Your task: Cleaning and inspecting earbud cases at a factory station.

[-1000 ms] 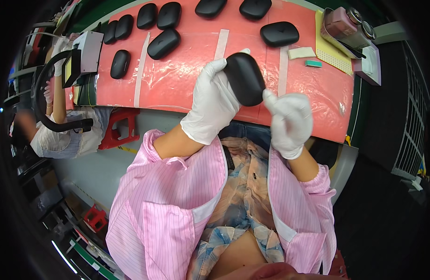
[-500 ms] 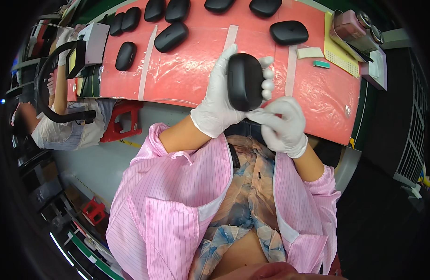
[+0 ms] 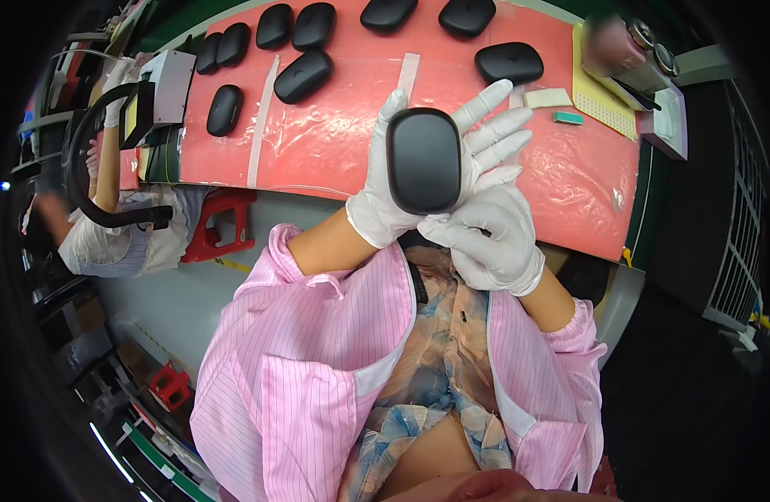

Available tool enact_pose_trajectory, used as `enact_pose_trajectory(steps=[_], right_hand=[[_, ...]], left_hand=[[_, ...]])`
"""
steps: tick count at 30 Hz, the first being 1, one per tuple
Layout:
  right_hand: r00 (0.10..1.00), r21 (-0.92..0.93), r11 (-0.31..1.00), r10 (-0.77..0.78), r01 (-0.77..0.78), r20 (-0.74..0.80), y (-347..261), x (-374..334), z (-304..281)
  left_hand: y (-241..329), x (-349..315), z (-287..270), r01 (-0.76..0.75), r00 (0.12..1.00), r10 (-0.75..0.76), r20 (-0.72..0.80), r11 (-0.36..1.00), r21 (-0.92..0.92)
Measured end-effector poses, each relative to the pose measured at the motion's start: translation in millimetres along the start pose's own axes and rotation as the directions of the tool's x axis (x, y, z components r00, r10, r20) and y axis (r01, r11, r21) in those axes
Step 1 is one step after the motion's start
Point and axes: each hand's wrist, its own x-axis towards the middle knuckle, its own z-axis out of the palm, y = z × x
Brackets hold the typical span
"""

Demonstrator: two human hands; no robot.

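A smooth black rounded case (image 3: 424, 161) rests upright on the palm of my left hand (image 3: 383, 188). That hand is in a white glove; its thumb lies along the case's left side and its fingers spread out to the right beyond it. My right hand (image 3: 493, 238), also gloved in white, is just below the case's lower end. Its thumb and forefinger are pinched together by the lower edge; what is between them, if anything, is too small to make out. Several similar black cases (image 3: 304, 77) lie on the pink-covered table (image 3: 318, 142) beyond my hands.
At the table's right are a white pad (image 3: 547, 99), a small green block (image 3: 568, 118), a yellow dotted sheet (image 3: 602, 92) and a container (image 3: 623, 50). A black flexible tube (image 3: 71, 159) curves beside a grey box (image 3: 174, 84) at left. Another person's arm (image 3: 109, 167) reaches in beyond a red stool (image 3: 222, 226).
The case has turned so its broad face shows. My left fingers have gone from curled around its side to spread out. My right hand has shifted slightly left and stays pinched.
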Motion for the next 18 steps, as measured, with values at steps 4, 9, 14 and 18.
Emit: enact_pose_trajectory(steps=[4,9,14,18], right_hand=[[0.953,-0.003,0.998,0.055,-0.058,-0.297,-4.4,-6.6,-1.8],[0.887,-0.178,0.901,0.323,-0.395,-0.330,18.8,-7.1,-5.8],[0.906,-0.028,0.922,0.374,-0.386,-0.198,7.3,13.3,5.7],[0.814,0.083,0.869,0.486,-0.487,-0.318,15.6,4.8,-9.5]], left_hand=[[7.0,-6.1,3.4,-0.040,0.998,0.044,0.047,0.996,-0.082],[30.5,-16.8,-0.4,-0.189,0.981,0.194,0.009,0.966,-0.178],[13.4,-13.2,-3.5,-0.360,0.705,0.676,-0.213,0.600,0.714],[9.9,4.7,13.4,-0.096,0.956,0.282,-0.075,0.548,0.831]])
